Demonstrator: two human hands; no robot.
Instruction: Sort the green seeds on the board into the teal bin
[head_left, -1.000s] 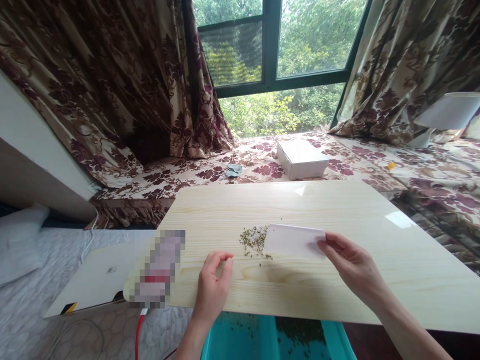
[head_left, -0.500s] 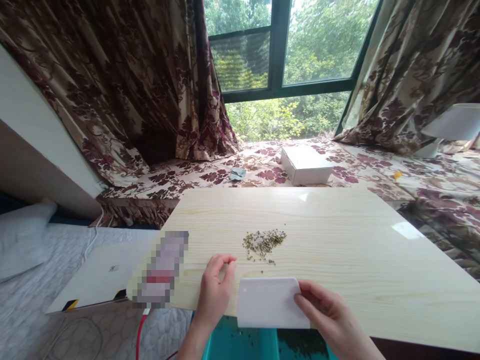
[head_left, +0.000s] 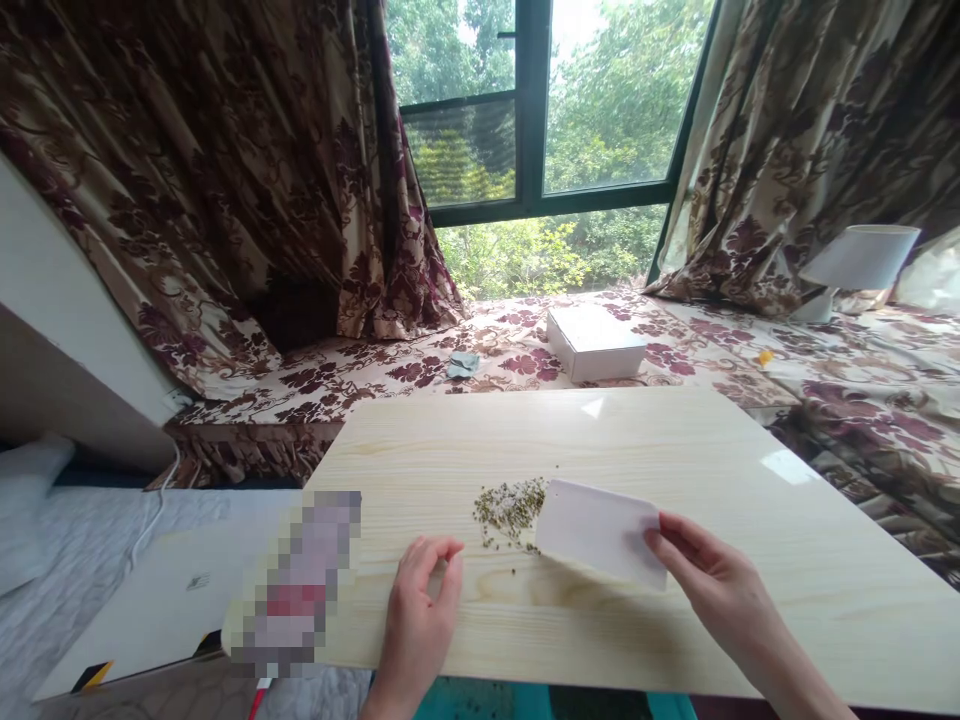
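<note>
A thin white plastic board (head_left: pixel 600 530), roughly rectangular, is pinched at its right edge between the thumb and fingers of my right hand (head_left: pixel 705 570). It is tilted over the table, its left edge right beside a loose pile of small greenish-brown dried pieces (head_left: pixel 506 508). Some paler bits lie among these pieces, too small to name. My left hand (head_left: pixel 420 610) rests near the table's front, to the left and in front of the pile. Its fingers are loosely curved, with a gap to the thumb and nothing between them.
The pale wood-grain table (head_left: pixel 420 430) spans the middle. Teal containers (head_left: pixel 480 698) sit below its front edge, partly hidden. A blurred-out device (head_left: pixel 300 580) with a red cable lies at the left. Beyond the table are a white box (head_left: pixel 596 345) and a lamp (head_left: pixel 862 258).
My right hand has carried the white board forward and to the right, from the front edge to beside the pile. The left hand has hardly moved on the table. The view has shifted slightly.
</note>
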